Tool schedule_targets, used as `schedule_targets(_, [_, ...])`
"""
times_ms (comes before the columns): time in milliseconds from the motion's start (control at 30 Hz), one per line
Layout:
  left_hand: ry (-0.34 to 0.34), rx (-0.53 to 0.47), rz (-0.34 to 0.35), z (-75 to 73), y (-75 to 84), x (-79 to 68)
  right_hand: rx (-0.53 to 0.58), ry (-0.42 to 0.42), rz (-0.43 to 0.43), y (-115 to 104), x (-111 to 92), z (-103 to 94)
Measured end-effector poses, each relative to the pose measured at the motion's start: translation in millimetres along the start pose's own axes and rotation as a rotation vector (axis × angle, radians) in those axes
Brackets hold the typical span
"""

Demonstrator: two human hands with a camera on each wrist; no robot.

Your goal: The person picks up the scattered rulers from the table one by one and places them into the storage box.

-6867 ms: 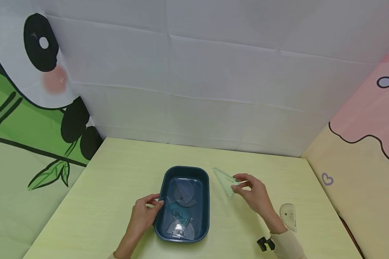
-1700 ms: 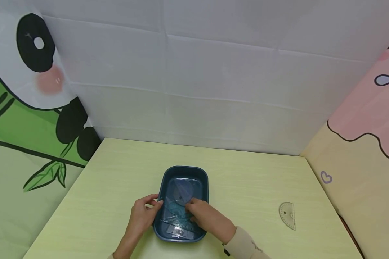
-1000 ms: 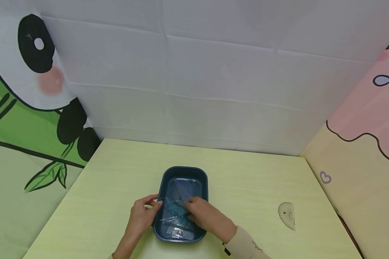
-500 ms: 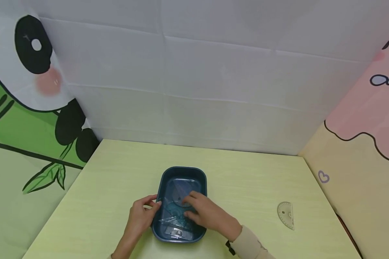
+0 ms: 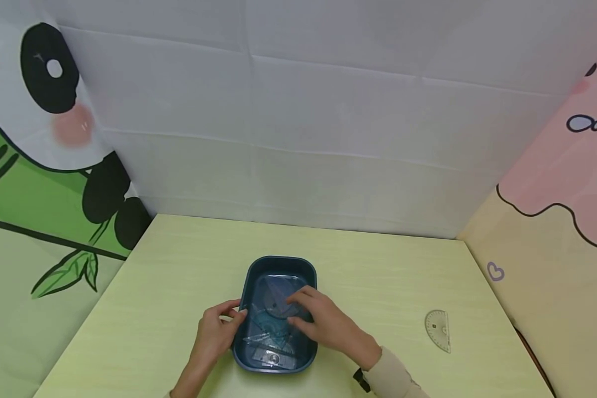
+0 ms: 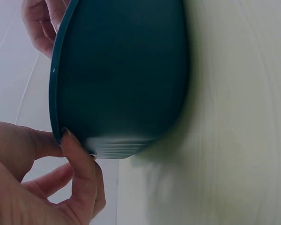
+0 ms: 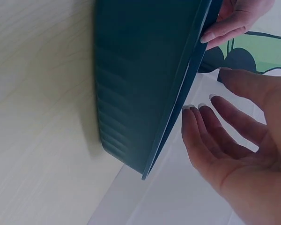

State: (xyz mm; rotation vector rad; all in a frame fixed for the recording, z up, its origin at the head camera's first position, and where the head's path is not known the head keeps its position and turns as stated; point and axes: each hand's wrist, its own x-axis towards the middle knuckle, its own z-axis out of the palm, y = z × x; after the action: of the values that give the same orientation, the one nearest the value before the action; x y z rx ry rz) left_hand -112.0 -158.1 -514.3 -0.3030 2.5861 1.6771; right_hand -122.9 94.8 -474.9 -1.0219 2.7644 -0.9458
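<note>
A dark blue plastic tray (image 5: pixel 281 257) stands on the table with several clear drawing tools lying overlapped inside. Among them are a teal protractor (image 5: pixel 273 325), a bluish set square (image 5: pixel 277 292) and a clear piece (image 5: pixel 275 359) at the near end. Thumb and fingers of my left hand (image 5: pixel 217 333) pinch the tray's left rim, as the left wrist view confirms. Over the tray's right side hovers my right hand (image 5: pixel 334 325), thumb and fingers spread apart. The right wrist view shows nothing between its fingers (image 7: pixel 196 136), which are raised at the rim.
A clear protractor (image 5: pixel 438 330) lies alone on the pale yellow table (image 5: pixel 194 249), to the right of the tray. A white cloth wall (image 5: pixel 328 138) rises behind the table, with printed panels on both sides.
Earlier my right hand held a light green set square beside the tray, then reached inside. Now it has lifted up and right, fingers parted, without it. My left hand stays on the rim.
</note>
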Motion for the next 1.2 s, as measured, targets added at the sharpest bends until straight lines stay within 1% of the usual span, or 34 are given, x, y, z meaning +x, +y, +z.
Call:
schedule_targets(267, [-0.003,-0.003,-0.001,0.6,-0.7,0.7,0.077,0.069,0.049,4,-7,-7.3])
schedule_targets(333, [-0.005,-0.002,0.0,0.6,-1.1,1.1,0.082,0.101,0.034,6,-8,-8.5])
schedule_targets(500, [-0.007,-0.006,0.002,1.2,-2.2,2.2,0.077,0.16,0.032,11,-12,-11.7])
schedule_targets(633, [-0.012,-0.018,0.002,1.9,-2.8,2.5,0.093,0.186,0.081,13,-15,-15.8])
schedule_targets(700, [-0.014,-0.022,0.002,2.2,-3.0,2.6,0.094,0.206,0.092,14,-18,-17.6])
schedule_targets(967, [-0.01,-0.02,0.0,1.7,-3.2,2.2,0.078,0.288,0.068,25,-28,-23.3])
schedule_targets(1200, [-0.004,-0.007,0.004,1.7,-3.1,2.3,0.069,0.329,0.113,29,-34,-27.2])
